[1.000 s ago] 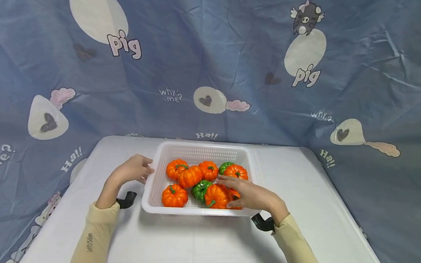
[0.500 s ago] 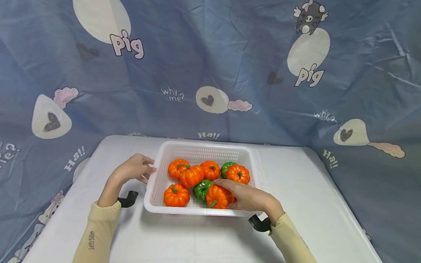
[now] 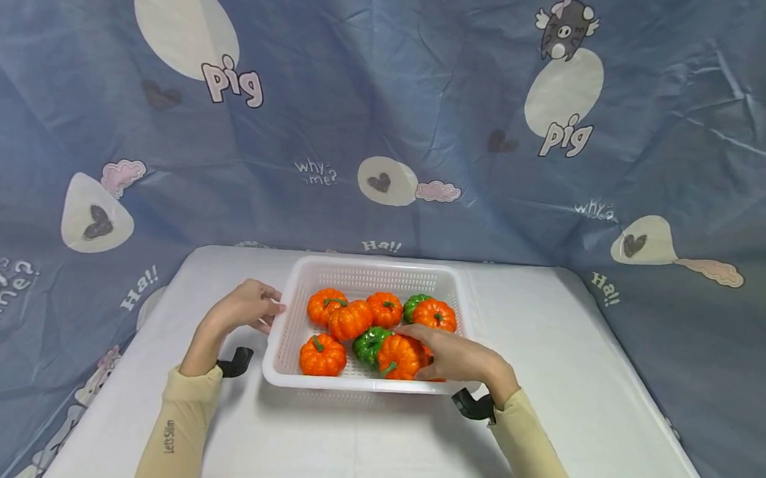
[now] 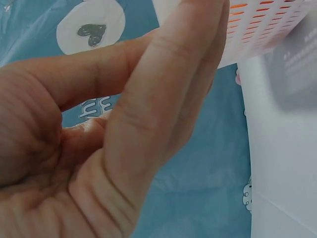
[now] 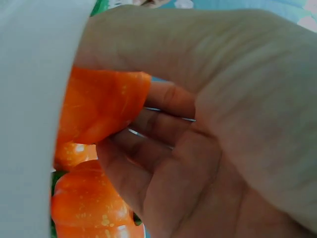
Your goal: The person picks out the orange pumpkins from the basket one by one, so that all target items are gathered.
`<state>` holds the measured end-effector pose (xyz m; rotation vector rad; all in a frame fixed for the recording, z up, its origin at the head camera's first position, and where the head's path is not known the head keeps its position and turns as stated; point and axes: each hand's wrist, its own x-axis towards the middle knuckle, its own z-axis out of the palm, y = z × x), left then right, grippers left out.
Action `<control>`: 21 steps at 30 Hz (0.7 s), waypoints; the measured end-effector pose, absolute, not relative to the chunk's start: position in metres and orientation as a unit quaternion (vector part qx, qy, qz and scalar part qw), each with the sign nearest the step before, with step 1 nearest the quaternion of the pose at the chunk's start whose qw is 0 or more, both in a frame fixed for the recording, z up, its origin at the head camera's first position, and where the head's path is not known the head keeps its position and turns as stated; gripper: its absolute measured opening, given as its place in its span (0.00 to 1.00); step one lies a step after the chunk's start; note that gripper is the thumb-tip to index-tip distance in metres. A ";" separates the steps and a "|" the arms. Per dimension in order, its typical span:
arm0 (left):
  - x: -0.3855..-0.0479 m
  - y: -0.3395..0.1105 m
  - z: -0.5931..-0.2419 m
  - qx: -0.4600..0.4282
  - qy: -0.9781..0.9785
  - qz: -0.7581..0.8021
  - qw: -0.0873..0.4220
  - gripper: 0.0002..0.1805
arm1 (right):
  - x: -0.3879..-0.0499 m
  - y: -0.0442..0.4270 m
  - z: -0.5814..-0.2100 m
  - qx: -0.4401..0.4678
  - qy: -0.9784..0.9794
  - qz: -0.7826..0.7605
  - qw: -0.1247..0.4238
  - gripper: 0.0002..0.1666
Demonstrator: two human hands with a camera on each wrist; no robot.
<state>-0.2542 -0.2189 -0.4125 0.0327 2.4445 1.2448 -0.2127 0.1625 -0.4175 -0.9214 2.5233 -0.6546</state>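
Orange and green pumpkins fill a white basket (image 3: 367,385). At its near right, the right hand (image 3: 458,355) has its fingers and thumb around a large orange pumpkin (image 3: 400,357); part of another orange one shows beneath the hand. In the right wrist view, the right hand's (image 5: 198,134) fingertips touch the orange pumpkin (image 5: 101,104), which lies under the thumb. A green pumpkin (image 3: 370,346) is just left of it. The left hand (image 3: 242,308) is at the basket's left rim, fingers loosely bent and holding nothing; the left wrist view shows this hand (image 4: 133,109) beside the perforated wall (image 4: 262,25).
Further orange pumpkins, among them one at the front left (image 3: 322,356) and one at the back right (image 3: 435,315), share the basket with a second green one (image 3: 413,307). A white-covered table (image 3: 291,445) lies beneath, and a blue patterned cloth (image 3: 305,212) hangs behind.
The right hand has lowered and moved slightly left, its fingers now behind the large orange pumpkin. The left hand stays at the rim. The head view has shifted slightly.
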 end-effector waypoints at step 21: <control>-0.258 -0.221 -0.411 0.019 0.869 0.448 0.210 0.24 | -0.236 0.199 -0.398 -0.295 0.865 -0.383 0.130 0.46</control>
